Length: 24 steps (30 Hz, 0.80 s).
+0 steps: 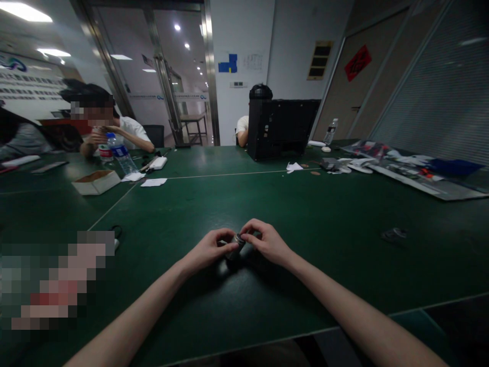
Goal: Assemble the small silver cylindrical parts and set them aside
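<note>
Silver-grey metal cylinder [236, 246], short and glossy, clenched in both grips, left hand [206, 251] and right hand [267, 242] pinching it from either side, low over the matte dark-green table [328, 224]; white cardboard box [95, 182] well apart.

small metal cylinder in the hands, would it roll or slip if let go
Likely to roll if laid on its side: the small metal cylinder looks round and the green tabletop looks smooth. Its shiny surface may feel slippery to the left hand and right hand. It is probably stiff, but its weight cannot be told.
</note>
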### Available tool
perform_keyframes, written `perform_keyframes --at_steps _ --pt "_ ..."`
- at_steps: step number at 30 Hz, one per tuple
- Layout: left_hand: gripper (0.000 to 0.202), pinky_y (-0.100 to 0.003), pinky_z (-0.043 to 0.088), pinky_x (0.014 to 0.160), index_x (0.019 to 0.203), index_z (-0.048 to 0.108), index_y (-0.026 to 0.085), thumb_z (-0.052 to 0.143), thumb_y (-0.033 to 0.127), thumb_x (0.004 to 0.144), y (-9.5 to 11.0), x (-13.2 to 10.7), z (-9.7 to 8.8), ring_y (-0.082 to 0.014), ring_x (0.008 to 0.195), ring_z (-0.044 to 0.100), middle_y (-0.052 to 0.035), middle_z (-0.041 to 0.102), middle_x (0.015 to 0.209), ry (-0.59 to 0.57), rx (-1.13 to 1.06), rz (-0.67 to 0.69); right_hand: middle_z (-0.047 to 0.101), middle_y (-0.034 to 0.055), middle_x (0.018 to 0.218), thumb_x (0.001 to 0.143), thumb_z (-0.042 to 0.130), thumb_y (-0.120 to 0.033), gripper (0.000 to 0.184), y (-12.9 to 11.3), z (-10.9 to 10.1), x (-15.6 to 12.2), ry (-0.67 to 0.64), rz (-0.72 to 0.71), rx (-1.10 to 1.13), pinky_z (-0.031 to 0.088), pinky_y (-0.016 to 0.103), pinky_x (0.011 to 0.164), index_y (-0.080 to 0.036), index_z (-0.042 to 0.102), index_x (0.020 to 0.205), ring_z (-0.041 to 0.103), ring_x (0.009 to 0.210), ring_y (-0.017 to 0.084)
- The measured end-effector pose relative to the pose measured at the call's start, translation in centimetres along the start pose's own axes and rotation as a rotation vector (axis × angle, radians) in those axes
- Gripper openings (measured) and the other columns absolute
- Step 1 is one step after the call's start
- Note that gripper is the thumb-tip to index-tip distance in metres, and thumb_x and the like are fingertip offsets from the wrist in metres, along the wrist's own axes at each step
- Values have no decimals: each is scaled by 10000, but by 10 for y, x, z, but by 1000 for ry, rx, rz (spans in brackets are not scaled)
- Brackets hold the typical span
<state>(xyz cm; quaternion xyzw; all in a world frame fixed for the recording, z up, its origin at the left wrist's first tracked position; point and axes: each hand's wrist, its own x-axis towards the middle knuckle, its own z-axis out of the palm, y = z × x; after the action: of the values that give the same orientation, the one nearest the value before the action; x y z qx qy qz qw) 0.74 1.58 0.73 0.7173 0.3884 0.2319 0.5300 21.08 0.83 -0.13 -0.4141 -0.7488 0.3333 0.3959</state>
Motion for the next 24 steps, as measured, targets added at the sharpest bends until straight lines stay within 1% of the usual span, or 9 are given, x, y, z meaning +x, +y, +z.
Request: perform_keyframes --at_steps 5,9,12,17,24 --pt "353 -300 461 804 1068 597 133 625 370 808 -1 1 0 -203 921 590 -80 623 1051 -15 -21 3 611 19 844 839 599 -256 99 -2 -1 0 8 -22 -28 431 232 654 -171 647 826 568 763 127" --pt "359 -326 461 831 1073 600 133 646 355 793 -3 2 2 -222 962 593 -96 624 1067 -24 -63 42 604 20 837 830 617 -271 106 -2 -1 0 14 -29 -46 420 226 629 -172 655 816 564 738 121" --pt "339 -337 448 869 1075 598 137 648 321 794 -2 1 3 -222 984 589 -94 624 1068 -13 -48 64 603 17 843 828 622 -258 90 -3 0 -1 14 -43 -56 418 227 636 -180 664 817 563 734 116" --pt "315 -341 452 878 1074 589 133 635 281 800 3 -1 3 -211 968 591 -83 630 1044 -9 3 67 601 13 833 826 622 -211 61 -6 0 -1 10 -69 -74 416 228 657 -179 673 818 563 740 111" --pt "282 -343 469 877 1039 591 139 650 238 783 5 0 3 -197 947 612 -67 631 1021 -11 37 68 597 14 837 838 607 -218 74 -8 0 -2 0 -94 -69 420 226 644 -179 670 827 559 720 105"
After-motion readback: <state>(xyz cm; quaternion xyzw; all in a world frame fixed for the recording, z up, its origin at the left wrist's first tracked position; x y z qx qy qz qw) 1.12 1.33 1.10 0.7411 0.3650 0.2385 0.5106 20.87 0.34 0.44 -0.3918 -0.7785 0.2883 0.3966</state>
